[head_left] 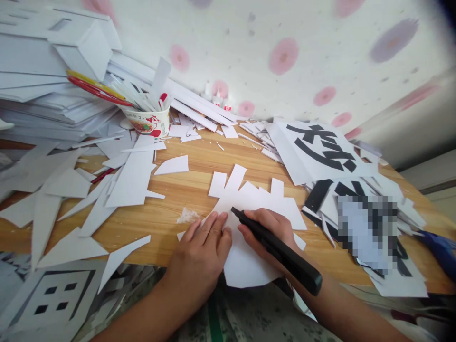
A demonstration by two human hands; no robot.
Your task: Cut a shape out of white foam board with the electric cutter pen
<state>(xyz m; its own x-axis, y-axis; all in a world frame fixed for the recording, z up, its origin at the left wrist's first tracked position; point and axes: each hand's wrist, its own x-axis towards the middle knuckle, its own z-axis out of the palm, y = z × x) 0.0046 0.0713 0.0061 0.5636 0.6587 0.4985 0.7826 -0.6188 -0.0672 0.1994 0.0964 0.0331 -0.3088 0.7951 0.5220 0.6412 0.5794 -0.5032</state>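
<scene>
A white sheet of card or foam board [249, 266] with an irregular cut outline lies near the table's front edge, partly overhanging it. My left hand [206, 237] rests flat on its left side, fingers stretched out and fairly close together. In my right hand [270, 232] is a long black utility knife [285, 251], its handle slanting back toward my wrist. The knife's dark tip is at the sheet, just right of my left fingertips; whether it touches, I cannot tell. Beyond my hands, white strips and tabs [235, 178] stick out from the far side of the sheet.
White offcuts [131, 175] cover the table's left side. A paper cup [149, 121] holds strips and red and yellow handles. Small glue bottles [218, 97] stand by the wall. Sheets with black characters [320, 147] lie at right, near a blue-handled tool [436, 247].
</scene>
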